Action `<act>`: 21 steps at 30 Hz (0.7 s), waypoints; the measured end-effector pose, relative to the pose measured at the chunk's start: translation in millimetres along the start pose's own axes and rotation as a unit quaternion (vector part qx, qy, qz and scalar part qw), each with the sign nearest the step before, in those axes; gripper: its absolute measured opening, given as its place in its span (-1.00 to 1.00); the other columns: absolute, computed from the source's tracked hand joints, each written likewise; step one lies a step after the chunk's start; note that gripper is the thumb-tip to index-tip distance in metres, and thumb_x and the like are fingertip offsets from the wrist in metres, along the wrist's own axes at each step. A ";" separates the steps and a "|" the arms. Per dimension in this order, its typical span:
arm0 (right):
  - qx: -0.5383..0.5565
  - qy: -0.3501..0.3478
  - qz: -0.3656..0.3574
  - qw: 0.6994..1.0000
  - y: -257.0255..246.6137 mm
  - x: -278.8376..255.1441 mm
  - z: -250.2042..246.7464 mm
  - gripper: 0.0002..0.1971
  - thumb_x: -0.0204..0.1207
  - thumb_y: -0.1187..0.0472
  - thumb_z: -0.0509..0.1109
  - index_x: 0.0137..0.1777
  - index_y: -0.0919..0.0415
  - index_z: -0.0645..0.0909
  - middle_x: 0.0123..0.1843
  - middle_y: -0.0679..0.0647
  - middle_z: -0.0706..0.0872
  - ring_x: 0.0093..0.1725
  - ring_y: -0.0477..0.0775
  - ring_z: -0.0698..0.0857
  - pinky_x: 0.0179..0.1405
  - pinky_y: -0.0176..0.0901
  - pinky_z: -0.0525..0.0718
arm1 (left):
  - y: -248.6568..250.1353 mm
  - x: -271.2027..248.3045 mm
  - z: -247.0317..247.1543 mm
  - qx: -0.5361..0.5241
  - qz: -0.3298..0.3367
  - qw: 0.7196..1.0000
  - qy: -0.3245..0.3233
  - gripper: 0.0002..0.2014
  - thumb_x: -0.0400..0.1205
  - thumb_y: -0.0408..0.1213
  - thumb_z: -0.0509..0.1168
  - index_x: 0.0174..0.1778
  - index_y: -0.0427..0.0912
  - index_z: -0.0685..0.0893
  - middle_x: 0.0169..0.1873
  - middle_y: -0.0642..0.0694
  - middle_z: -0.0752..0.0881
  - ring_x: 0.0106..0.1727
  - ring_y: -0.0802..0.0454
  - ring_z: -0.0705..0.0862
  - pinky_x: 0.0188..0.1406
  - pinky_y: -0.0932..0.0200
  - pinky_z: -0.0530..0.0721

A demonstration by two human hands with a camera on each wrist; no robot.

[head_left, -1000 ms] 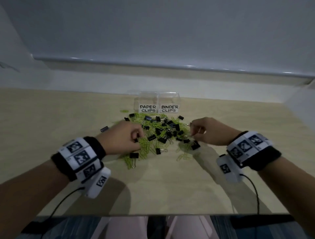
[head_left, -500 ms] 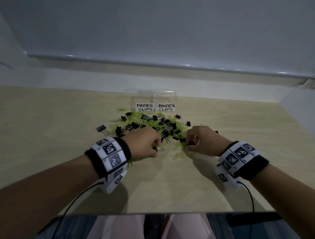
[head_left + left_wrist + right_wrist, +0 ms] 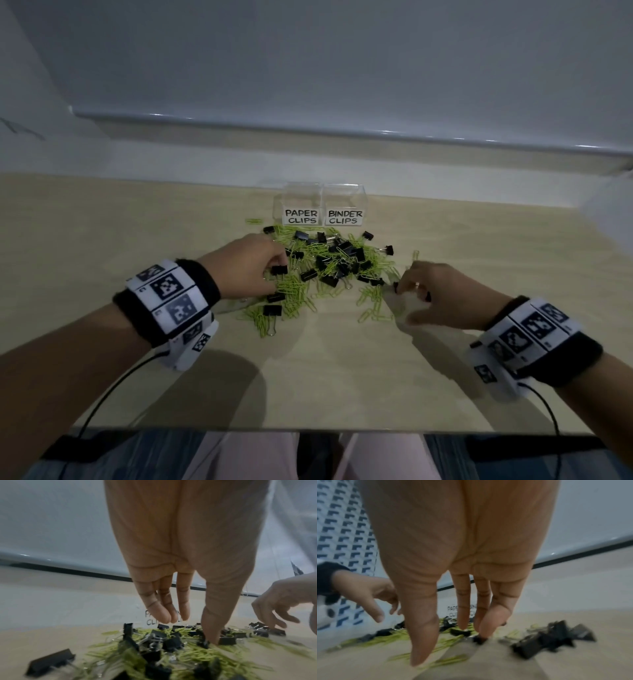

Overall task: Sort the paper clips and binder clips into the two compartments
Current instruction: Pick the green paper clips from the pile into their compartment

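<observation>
While green paper clips (image 3: 310,263) and black binder clips (image 3: 344,255) lie mixed on the desk (image 3: 102,240) before the clear two-compartment box (image 3: 320,205), the left hand (image 3: 246,269) and right hand (image 3: 442,299) reach into the heap. From the left wrist, fingers hang straight, thumb touching a binder clip. From the right wrist, fingers extend, fingertips at a clip; grip unclear.

Head view looks down from above; both close wrist views share the clip pile (image 3: 329,270).
</observation>
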State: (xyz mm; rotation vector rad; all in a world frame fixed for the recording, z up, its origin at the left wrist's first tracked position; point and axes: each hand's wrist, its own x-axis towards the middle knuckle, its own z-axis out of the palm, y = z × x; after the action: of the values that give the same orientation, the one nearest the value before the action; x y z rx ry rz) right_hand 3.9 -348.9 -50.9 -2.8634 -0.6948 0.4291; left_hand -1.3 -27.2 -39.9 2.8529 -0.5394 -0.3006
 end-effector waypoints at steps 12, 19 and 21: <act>0.012 0.025 0.030 0.999 -47.0 39.6 20.1 -0.73 0.27 0.03 0.59 -0.19 0.18 0.65 -0.16 0.02 0.56 -0.20 0.03 0.54 -0.42 -0.33 0.38 | 29.2 30.5 25.5 0.043 -0.028 0.997 -0.065 -0.67 0.42 -0.05 0.54 -0.18 -0.10 0.53 -0.26 -0.13 0.55 -0.26 -0.04 0.51 -0.28 0.13 0.50; -0.012 0.018 -0.060 0.998 -62.5 50.5 24.1 -0.84 0.38 0.37 0.32 -0.12 0.29 0.72 -0.14 0.15 0.76 -0.12 0.15 0.70 -0.14 -0.05 0.67 | 30.9 31.6 19.5 0.097 0.036 0.992 -0.075 -0.86 0.48 -0.45 0.26 -0.31 -0.12 0.50 -0.37 -0.11 0.47 -0.39 -0.05 0.40 -0.49 0.19 0.34; -0.012 0.017 -0.073 0.997 -65.0 51.0 23.3 -0.86 0.35 0.38 0.31 -0.15 0.32 0.69 -0.16 0.20 0.75 -0.14 0.18 0.67 -0.27 -0.17 0.56 | 31.3 32.0 18.8 0.103 0.048 0.990 -0.081 -0.86 0.48 -0.45 0.26 -0.31 -0.13 0.47 -0.37 -0.12 0.44 -0.40 -0.05 0.36 -0.54 0.23 0.25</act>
State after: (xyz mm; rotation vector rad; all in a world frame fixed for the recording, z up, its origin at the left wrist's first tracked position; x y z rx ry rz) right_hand 12.6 -265.7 -70.5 -2.8088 -0.9023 0.3535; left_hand 12.9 -71.2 -55.0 3.0036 -0.7785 -0.4908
